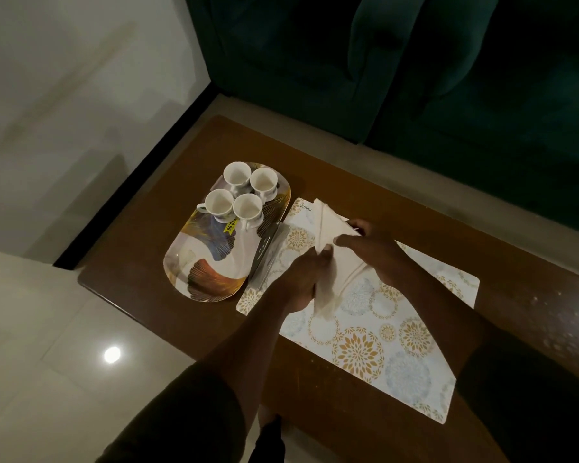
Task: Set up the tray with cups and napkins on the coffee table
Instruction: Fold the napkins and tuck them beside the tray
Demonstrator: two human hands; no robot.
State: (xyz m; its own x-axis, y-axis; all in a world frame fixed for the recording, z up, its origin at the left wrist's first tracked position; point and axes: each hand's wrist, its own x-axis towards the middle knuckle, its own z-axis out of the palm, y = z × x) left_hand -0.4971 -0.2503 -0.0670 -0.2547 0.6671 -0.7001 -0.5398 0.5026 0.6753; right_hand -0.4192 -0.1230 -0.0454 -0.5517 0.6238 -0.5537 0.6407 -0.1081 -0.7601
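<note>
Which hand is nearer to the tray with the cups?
Left. The left hand grips the napkin over the placemat's tray-side half, just beside the tray. The right hand holds the napkin farther over, away from the tray.

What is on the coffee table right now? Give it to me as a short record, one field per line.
surface: brown coffee table
tray: oval leaf-print tray, left of the placemat, with a yellow price sticker
cups: four white cups, empty, grouped at the tray's far end
placemat: floral placemat, flat on the table
napkin: white napkin, held above the placemat
left hand: grips the napkin's lower part
right hand: grips its upper part
napkins on tray: none yet
</note>
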